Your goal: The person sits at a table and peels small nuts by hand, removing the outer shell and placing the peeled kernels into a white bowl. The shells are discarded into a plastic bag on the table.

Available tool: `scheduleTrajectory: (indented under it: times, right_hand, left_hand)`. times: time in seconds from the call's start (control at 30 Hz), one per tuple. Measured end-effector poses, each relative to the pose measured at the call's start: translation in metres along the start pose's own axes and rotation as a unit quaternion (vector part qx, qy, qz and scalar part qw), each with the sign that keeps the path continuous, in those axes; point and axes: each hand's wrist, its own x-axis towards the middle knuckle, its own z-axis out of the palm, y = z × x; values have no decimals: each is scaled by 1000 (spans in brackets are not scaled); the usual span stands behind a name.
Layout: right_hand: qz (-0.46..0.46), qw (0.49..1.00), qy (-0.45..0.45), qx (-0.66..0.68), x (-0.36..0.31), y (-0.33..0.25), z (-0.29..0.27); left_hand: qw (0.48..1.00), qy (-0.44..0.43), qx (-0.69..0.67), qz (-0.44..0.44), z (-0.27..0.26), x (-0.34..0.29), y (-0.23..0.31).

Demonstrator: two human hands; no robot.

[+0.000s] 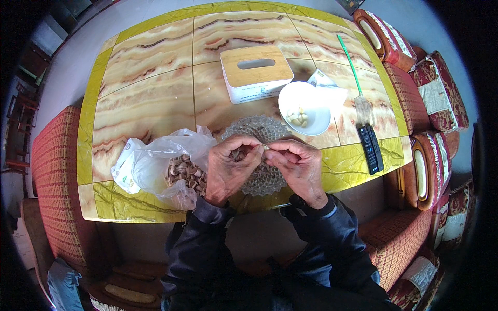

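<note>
Glass dish [261, 182], half hidden, sits beneath your left fingers [248, 140] and right fingers [288, 146], both pinched closed on a pale clove [266, 147] over it, the clove itself mostly covered.

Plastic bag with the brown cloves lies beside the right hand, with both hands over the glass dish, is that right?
Not quite: the head view shows the plastic bag with the brown cloves beside the left hand. That hand and the right hand are indeed over the glass dish.
</note>
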Motion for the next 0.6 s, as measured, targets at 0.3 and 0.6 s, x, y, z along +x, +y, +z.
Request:
scheduleTrajectory:
  times: [0.3, 0.6]
  right_hand:
    - [31, 998, -21, 56, -2, 0, -1]
    - [147, 972, -28, 183, -3, -1, -1]
  left_hand:
    - [1000, 5, 27, -5, -1, 0, 5]
    - [997, 1, -32, -64, -3, -3, 1]
